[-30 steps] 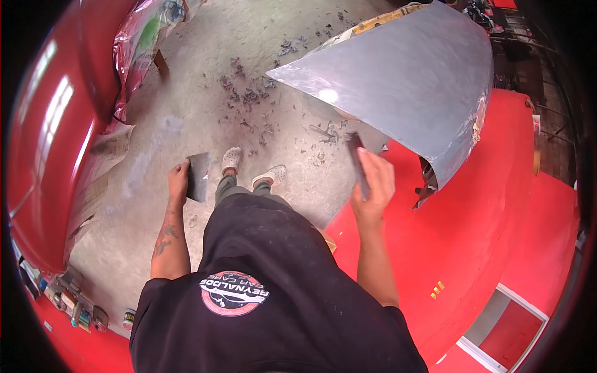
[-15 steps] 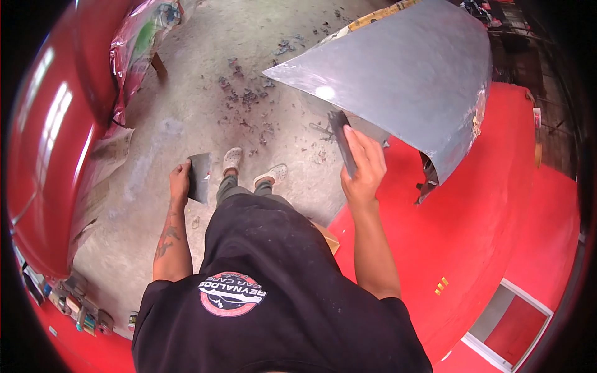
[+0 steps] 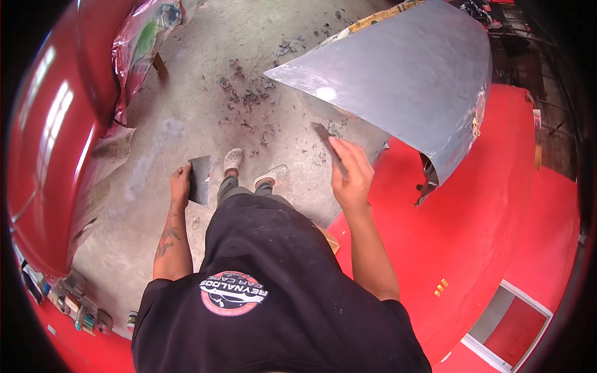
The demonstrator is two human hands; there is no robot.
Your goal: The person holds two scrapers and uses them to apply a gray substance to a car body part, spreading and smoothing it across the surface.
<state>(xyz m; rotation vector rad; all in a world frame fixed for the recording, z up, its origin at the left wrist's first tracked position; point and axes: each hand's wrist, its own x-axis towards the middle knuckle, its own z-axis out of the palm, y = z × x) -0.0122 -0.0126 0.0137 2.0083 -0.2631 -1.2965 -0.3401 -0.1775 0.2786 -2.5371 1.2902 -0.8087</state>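
My right hand (image 3: pixel 353 175) grips a dark, flat, narrow blade (image 3: pixel 328 145), fingers laid along one side of it. Its kind is hard to make out. A little beyond it, apart from the blade, is a large grey car body panel (image 3: pixel 398 74) with a pointed corner and a rough, broken lower edge. Low at my left side, my left hand (image 3: pixel 180 181) pinches the edge of a thin dark flat plate (image 3: pixel 199 180), which has a small pinkish mark near its right edge.
A shiny red car body (image 3: pixel 46 143) curves along the left, with crumpled plastic sheeting (image 3: pixel 134 56) beside it. Dark scraps (image 3: pixel 245 96) litter the concrete floor (image 3: pixel 199 74). Cans and bottles (image 3: pixel 81 311) stand at lower left. A red surface (image 3: pixel 435 242) fills the right.
My right hand has drawn the blade back from the panel's lower edge, toward the left and slightly down. The left hand with its plate has hardly moved.
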